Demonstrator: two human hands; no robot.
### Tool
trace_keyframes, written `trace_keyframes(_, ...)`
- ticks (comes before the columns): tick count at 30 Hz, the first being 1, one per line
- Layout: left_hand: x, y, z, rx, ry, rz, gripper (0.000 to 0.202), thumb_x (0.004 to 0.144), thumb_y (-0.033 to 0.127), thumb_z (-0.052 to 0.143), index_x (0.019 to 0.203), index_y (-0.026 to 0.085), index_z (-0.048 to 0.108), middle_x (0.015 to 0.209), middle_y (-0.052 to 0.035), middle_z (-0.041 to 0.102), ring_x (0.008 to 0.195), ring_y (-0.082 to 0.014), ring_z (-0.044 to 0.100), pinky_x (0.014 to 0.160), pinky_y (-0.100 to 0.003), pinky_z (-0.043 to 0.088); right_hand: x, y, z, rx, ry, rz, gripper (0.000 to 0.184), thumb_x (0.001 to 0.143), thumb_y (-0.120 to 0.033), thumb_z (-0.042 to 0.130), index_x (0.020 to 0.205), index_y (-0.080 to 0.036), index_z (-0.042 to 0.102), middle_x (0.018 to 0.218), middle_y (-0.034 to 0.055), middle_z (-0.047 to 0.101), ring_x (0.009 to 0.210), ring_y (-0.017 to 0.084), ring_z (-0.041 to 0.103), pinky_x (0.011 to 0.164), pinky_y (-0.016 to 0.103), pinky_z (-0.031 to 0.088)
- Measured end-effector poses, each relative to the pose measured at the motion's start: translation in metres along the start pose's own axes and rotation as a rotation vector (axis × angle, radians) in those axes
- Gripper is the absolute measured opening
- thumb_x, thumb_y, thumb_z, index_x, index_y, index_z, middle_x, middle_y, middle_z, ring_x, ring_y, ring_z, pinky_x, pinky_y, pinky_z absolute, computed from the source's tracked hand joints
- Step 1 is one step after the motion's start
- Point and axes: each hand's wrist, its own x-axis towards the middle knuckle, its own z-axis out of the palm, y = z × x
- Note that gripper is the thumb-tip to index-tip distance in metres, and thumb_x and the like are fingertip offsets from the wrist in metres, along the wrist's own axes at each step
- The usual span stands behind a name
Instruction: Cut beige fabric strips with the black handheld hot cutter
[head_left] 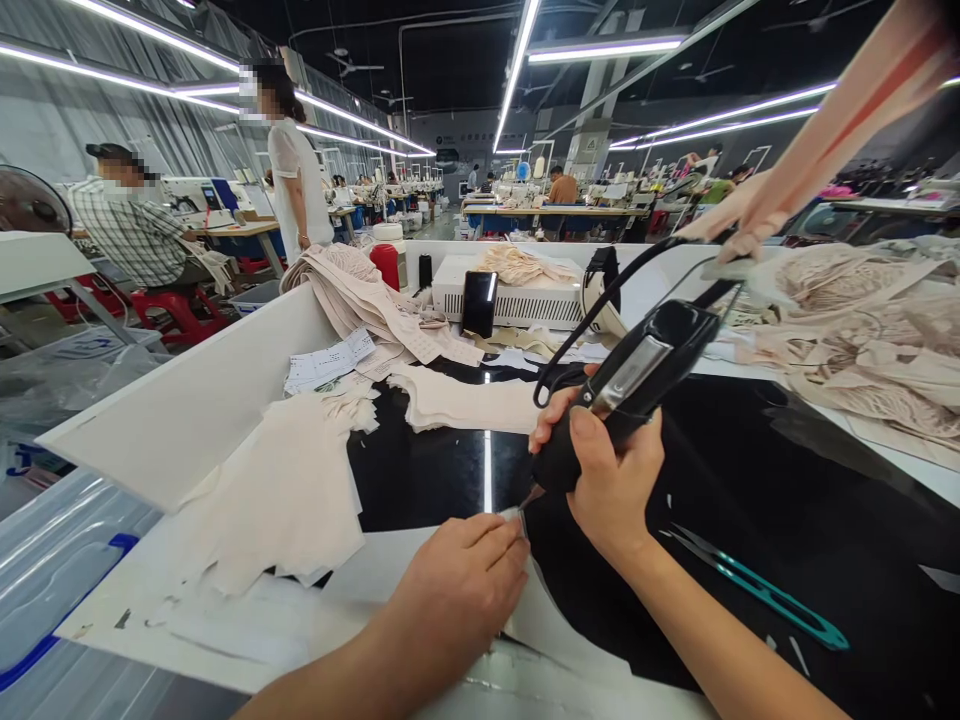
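Observation:
My right hand [619, 475] is wrapped round a black corded handheld power tool [637, 365], tilted with its narrow tip pointing down toward my left fingers. A strip of pale pink cloth [840, 130] runs from the tool's upper end to the top right. Closed at the table's front, my left hand [469, 580] has its fingertips pressed on a small pale piece [513, 514] right by the tip; its material is hard to make out. Teal-handled thread snips [780, 595] lie on the black tabletop [750, 480] to the right.
Cream fabric pieces [281, 490] are stacked at left, with another stack [469, 398] behind. Piled fabric [870, 320] covers the right side. A phone [478, 303] leans against a vented white box [450, 285]. A white side panel [195, 400] borders the left. A person [296, 180] stands beyond.

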Motion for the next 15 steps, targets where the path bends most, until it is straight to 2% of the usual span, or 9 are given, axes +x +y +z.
trace_keyframes(7,0.0040,-0.0007,-0.0033,0.009,0.044,0.020,0.030,0.112,0.008,0.045,0.115,0.007,0.075,0.113,-0.0080,0.083,0.107,-0.0190,0.077,0.092,-0.030,0.063,-0.0007,-0.0009,0.0022,0.042,0.004,0.012,0.033,0.096,-0.038,0.081,0.115,-0.029,0.056,0.083,-0.0071,0.070,0.057,0.013,0.064,0.053,0.030,0.059)
trace_keyframes(15,0.0035,-0.0005,-0.0047,0.010,0.023,0.026,0.031,0.113,0.009,0.044,0.115,0.008,0.076,0.114,-0.0077,0.083,0.108,-0.0190,0.077,0.097,-0.031,0.062,-0.0003,0.0008,0.0071,0.053,0.004,0.010,0.025,0.097,-0.030,0.078,0.109,-0.028,0.056,0.081,-0.0070,0.069,0.059,0.013,0.063,0.053,0.027,0.059)
